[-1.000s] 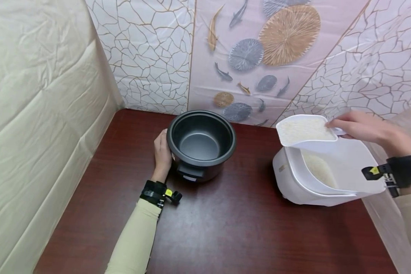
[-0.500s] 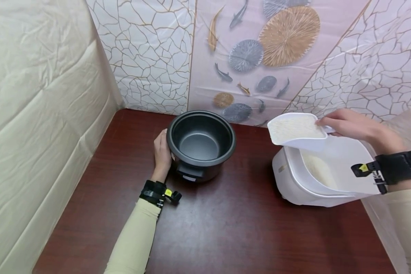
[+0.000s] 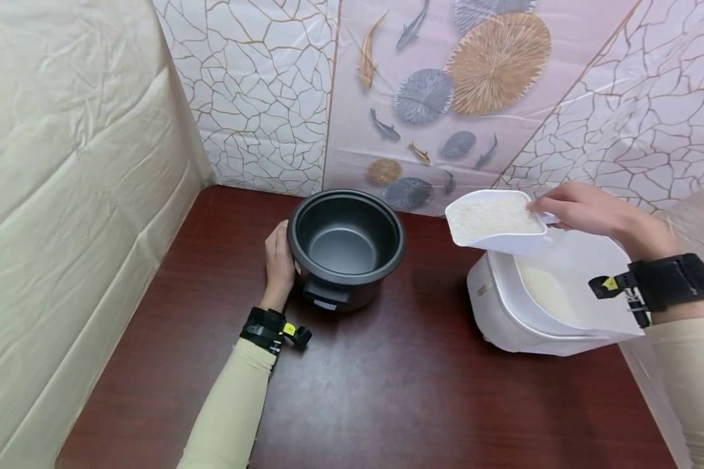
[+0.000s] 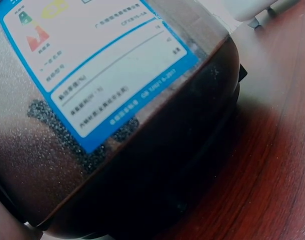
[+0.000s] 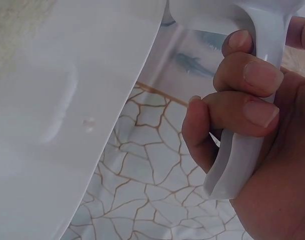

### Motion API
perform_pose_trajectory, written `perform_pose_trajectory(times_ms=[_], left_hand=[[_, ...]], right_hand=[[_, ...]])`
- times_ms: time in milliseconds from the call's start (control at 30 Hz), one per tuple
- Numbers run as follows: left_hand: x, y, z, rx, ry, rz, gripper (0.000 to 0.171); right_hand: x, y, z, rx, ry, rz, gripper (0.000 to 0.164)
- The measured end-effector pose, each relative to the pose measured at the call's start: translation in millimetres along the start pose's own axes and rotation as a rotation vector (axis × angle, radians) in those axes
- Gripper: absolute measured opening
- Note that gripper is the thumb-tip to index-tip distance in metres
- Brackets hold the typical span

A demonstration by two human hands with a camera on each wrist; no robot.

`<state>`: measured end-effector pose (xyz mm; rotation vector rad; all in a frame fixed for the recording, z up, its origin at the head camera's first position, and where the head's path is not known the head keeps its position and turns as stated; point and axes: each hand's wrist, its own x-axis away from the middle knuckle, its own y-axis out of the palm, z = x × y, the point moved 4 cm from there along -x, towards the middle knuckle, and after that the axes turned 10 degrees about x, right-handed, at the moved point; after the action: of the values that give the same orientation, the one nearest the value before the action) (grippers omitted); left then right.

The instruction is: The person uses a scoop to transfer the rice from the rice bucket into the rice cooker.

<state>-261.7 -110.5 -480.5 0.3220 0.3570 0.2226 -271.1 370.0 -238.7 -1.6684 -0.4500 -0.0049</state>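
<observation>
A dark rice cooker (image 3: 354, 290) stands lidless on the table with its inner pot (image 3: 341, 249) bare inside. My left hand (image 3: 278, 264) rests against the cooker's left side, just below the rim, its fingers lying along the wall. Up close in the left wrist view, a blue-edged label (image 4: 112, 75) covers part of the cooker's side. My right hand (image 3: 586, 208) grips the handle of a white scoop (image 3: 510, 243), fingers curled round it. Rice (image 3: 493, 216) fills the scoop, held level above the left side of a white rice bin (image 3: 507, 309). More rice (image 3: 545, 296) lies inside the bin.
The dark red wooden table (image 3: 387, 391) stretches in front of the cooker and between it and the bin. A patterned backdrop (image 3: 270, 98) rises behind the table, and a pale cloth (image 3: 82, 215) hangs along the left side.
My right hand has carried the rice-filled scoop leftward, from over the bin toward the cooker, keeping it level. My left hand and the cooker have stayed in place.
</observation>
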Motion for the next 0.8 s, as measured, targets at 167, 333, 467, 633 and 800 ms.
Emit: perform_pose_trajectory(times_ms=[167, 333, 467, 633, 800], left_hand=[[-1.3, -1.3, 0.8, 0.006, 0.002, 0.003, 0.045], [-1.8, -0.3, 2.6, 0.036, -0.004, -0.004, 0.046], [0.0, 2.4, 11.3, 0.048, 0.001, -0.025, 0.046], [4.7, 7.1, 28.8, 0.049, -0.002, -0.043, 0.043], [2.4, 4.0, 11.8, 0.051, -0.015, -0.031, 0.044]], right_hand=[[-10, -4, -13, 0.002, -0.021, 0.011, 0.044], [-19, -7, -26, -0.022, -0.027, 0.009, 0.042], [-25, -8, -37, -0.019, -0.041, 0.011, 0.04], [-31, -7, -48, -0.042, -0.064, 0.005, 0.039], [-37, -8, -58, 0.006, -0.089, 0.03, 0.038]])
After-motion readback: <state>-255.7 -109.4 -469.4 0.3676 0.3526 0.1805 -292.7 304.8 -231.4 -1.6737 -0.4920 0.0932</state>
